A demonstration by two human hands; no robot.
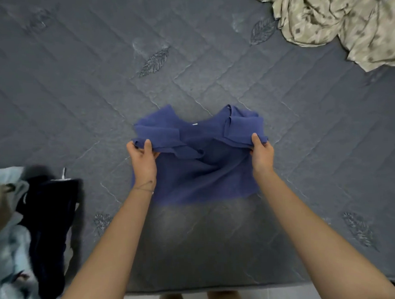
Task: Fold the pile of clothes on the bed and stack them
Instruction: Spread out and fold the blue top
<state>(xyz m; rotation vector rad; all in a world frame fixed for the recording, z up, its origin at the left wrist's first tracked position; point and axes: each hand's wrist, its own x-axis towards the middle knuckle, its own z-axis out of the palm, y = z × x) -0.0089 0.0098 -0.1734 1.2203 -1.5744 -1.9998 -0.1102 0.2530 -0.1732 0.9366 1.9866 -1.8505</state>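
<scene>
A blue shirt (pixel 199 167) lies in the middle of the grey quilted bed (pixel 100 96), its sleeves folded inward over the chest and its neckline pointing away from me. My left hand (pixel 143 158) grips the shirt's left side just below the folded sleeve. My right hand (pixel 261 153) grips the right side at the same height. Both thumbs lie on top of the cloth, with the fingers curled under it. The shirt's lower part looks blurred.
A pile of unfolded clothes, dark navy (pixel 51 226) and pale blue (pixel 14 256), sits at the bed's left front edge. A crumpled beige patterned cloth (pixel 344 21) lies at the far right. The bed's front edge (pixel 219 288) runs close to my legs.
</scene>
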